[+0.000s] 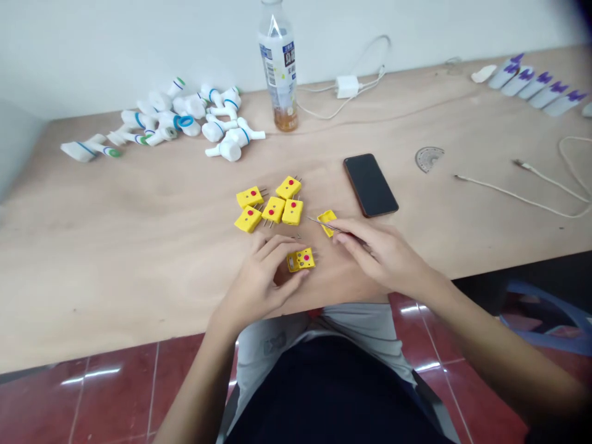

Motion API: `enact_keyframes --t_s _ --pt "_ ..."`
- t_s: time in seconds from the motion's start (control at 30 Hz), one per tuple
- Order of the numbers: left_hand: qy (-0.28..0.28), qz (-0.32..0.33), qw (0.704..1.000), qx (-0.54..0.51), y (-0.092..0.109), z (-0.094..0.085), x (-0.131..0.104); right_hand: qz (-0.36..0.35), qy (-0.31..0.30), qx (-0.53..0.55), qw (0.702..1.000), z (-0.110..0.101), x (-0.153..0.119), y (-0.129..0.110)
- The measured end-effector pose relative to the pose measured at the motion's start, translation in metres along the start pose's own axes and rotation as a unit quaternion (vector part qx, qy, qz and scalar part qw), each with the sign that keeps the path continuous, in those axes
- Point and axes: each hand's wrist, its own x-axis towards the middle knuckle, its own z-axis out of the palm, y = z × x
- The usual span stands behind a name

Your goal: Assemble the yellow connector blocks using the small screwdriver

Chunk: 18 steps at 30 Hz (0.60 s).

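My left hand (266, 274) is curled round an opened yellow plug (301, 259), its thumb at the near edge and fingers at the far edge. The plug lies near the table's front edge, with a red dot and inner metal parts showing. In my right hand (377, 246) is a thin pointed metal tool (326, 224), pinched between thumb and fingers, its tip towards the left. Beneath the tool sits a loose yellow cover (327, 221). Small metal pieces (296, 237) lie just beyond my left fingers. Several closed yellow plugs (274, 209) with pins form a group farther back.
A black phone (370, 185) lies right of the plugs. Behind stand a drink bottle (280, 74) and a heap of white fittings (185, 117). A white charger (346, 86), a protractor (429, 158), a white cable (522, 197) and purple-topped containers (531, 83) occupy the right side.
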Motion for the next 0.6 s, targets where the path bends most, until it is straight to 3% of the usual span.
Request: enact_keyframes --t_s 0.1,0.23,0.37,0.6 --pt "0.010 0.012 1.000 -0.003 -0.002 0.005 -0.001 -0.023 -0.025 -0.063 0.997 -0.018 0.002 -0.009" --pt "0.022 0.019 1.000 -0.009 -0.006 0.007 -0.002 -0.068 -0.147 -0.149 0.975 -0.036 0.008 -0.022" --pt "0.024 0.011 0.999 -0.019 -0.009 0.007 -0.002 -0.123 -0.215 -0.204 0.947 -0.043 0.017 -0.031" --pt "0.032 0.007 0.999 -0.037 -0.010 0.007 -0.002 -0.173 -0.251 -0.268 0.914 -0.042 0.035 -0.043"
